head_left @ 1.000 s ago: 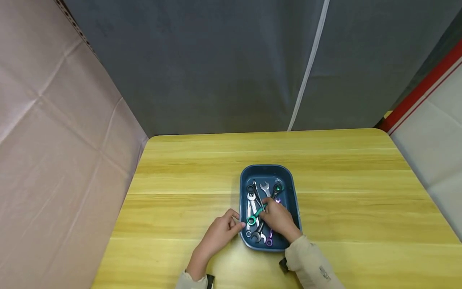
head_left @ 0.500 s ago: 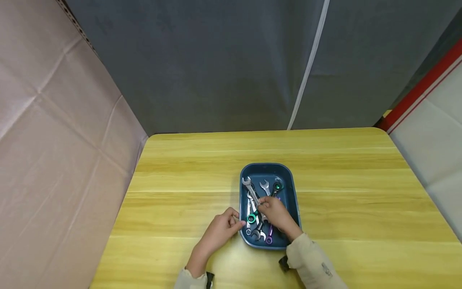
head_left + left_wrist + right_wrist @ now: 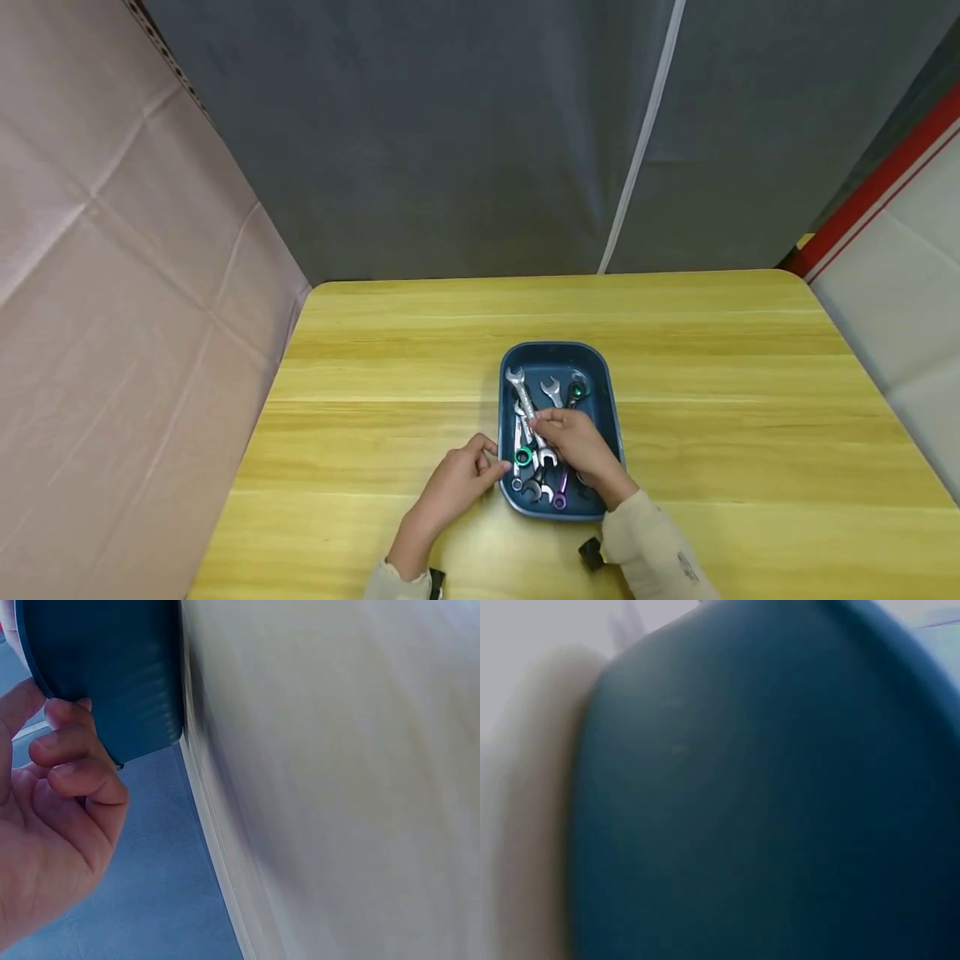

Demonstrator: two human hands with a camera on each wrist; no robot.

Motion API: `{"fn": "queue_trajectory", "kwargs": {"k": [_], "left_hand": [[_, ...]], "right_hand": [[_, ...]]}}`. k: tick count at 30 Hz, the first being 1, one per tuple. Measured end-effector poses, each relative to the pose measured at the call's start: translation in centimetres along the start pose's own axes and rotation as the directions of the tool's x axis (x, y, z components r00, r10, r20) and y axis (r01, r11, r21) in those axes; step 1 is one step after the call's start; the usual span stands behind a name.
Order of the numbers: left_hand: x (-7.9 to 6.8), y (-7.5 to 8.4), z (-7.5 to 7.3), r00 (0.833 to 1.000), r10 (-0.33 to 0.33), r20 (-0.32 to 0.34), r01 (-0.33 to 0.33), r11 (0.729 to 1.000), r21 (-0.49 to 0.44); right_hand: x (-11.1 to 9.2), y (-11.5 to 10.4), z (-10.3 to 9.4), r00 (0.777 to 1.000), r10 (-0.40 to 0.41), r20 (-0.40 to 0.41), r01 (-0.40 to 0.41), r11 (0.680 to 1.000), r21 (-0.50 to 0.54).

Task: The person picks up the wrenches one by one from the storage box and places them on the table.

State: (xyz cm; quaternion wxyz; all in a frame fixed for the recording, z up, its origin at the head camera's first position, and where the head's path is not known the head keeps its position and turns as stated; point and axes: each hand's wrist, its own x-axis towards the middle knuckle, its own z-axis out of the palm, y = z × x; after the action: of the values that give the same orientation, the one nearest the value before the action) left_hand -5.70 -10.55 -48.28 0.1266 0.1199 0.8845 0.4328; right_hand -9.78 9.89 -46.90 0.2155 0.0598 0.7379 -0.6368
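Wrench [image 3: 522,397] held, not let go yet; handling looks approx. mid-way.
R hand [image 3: 581,442], nearly closed, pinches it by the shank over tray [image 3: 602,408]; L hand [image 3: 459,479] pinches tray rim, thumb over, fingers outside. Remaining wrenches lie loose in tray: green one [image 3: 517,457] L of R hand & nearer wearer, purple one [image 3: 561,487] on R hand's near side, steel one [image 3: 552,390] just beyond its fingers. Several overlap, so separating prob. still undone.

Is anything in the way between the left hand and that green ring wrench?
Yes, the left wall of the blue tray. The left hand has its curled fingers outside that wall, and the green ring wrench is inside.
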Motion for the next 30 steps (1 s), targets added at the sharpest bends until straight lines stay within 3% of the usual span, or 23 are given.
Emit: {"fn": "queue_trajectory", "kwargs": {"k": [10,16,22,30], "left_hand": [[0.1,0.1,-0.2,1.000,-0.023,-0.010,0.023,0.999,0.023],[0.3,0.2,-0.1,1.000,-0.020,-0.010,0.020,1.000,0.023],[0.4,0.1,0.0,1.000,-0.028,-0.005,0.028,0.999,0.032],[0.3,0.2,0.3,1.000,-0.028,-0.013,0.028,0.999,0.035]], "right_hand": [[-2.0,-2.8,-2.8,0.992,-0.125,0.006,0.124,0.988,0.096],[-3.2,-3.6,-5.0,0.983,-0.181,-0.040,0.184,0.977,0.103],[-4.2,-3.1,-6.5,0.982,-0.170,-0.077,0.178,0.977,0.119],[-5.0,-1.4,-7.9,0.985,-0.160,-0.059,0.167,0.974,0.152]]}}
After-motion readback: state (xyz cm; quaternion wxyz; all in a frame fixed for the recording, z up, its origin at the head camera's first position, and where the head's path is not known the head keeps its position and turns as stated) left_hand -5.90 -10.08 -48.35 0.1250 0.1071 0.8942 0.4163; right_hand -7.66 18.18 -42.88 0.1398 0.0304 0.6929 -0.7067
